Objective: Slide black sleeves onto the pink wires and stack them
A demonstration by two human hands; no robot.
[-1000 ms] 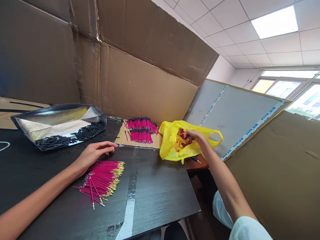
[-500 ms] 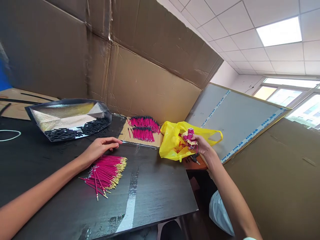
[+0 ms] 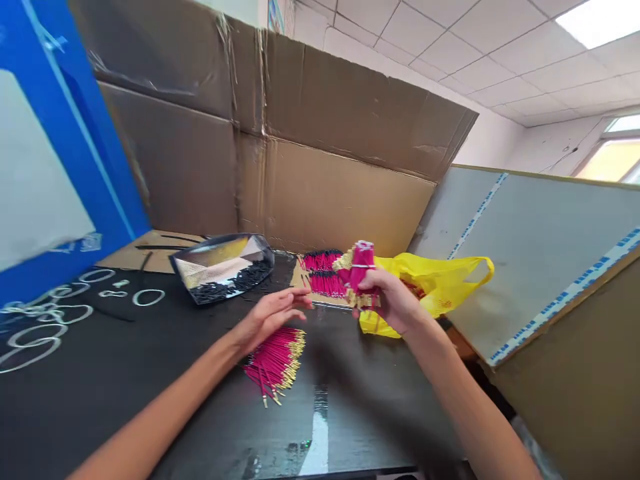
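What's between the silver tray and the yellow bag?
Head view: rows of pink pins lie between the silver tray and the yellow bag, partly behind the bundle in the right hand.

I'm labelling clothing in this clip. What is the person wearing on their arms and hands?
Nothing shows: the left hand and right hand are bare, no gloves. The left forearm and right forearm are uncovered to the picture's edge; no sleeve, watch or bracelet in view.

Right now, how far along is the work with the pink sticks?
Done: a loose pile lies on the black table; more sticks are stacked behind. In hand: the right hand grips a banded bundle by the yellow bag; the left hand is at the pile. Left: that bundle, still bound.
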